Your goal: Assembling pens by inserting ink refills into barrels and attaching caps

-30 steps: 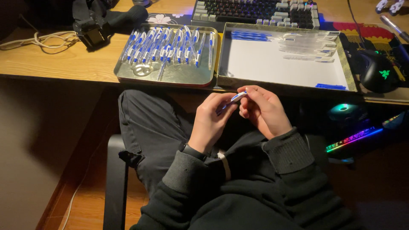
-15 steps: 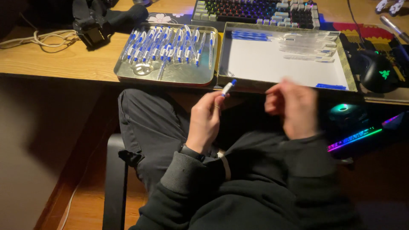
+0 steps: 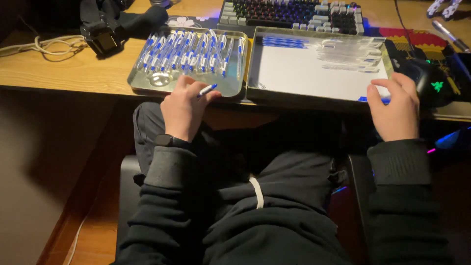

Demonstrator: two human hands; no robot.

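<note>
- On the counter (image 3: 64, 73) at far left — a pale coiled cable (image 3: 39, 46) and a dark strap with a buckle (image 3: 105, 34), both where they lay a second ago.
- Left tray (image 3: 140, 81), metal, packed with rows of blue-and-white pens (image 3: 189, 51); same spread as before.
- Left hand (image 3: 182, 109) now up at the near edge of that tray, having risen from the lap; fingers curled closed around one blue-and-white pen (image 3: 207, 90), tip pointing right and up, just above the tray rim.
- A second ago both hands together at the lap, working on this pen; now parted — pen looks assembled and on its way to join the rest, judging by where it hangs.
- Black watch (image 3: 167, 141) on the left wrist.
- Right tray (image 3: 255, 88), white-floored, with blue caps (image 3: 282, 41) along its top left and clear barrels (image 3: 343, 51) along the top right.
- Right hand (image 3: 392, 110) swung out to the tray's near right corner; fingers spread and half open, tips down on a small blue part (image 3: 365, 99) there — held or merely touched, cannot tell.
- Beyond — a lit keyboard (image 3: 289, 12) and a dark mouse (image 3: 434, 86) just past the right hand.
</note>
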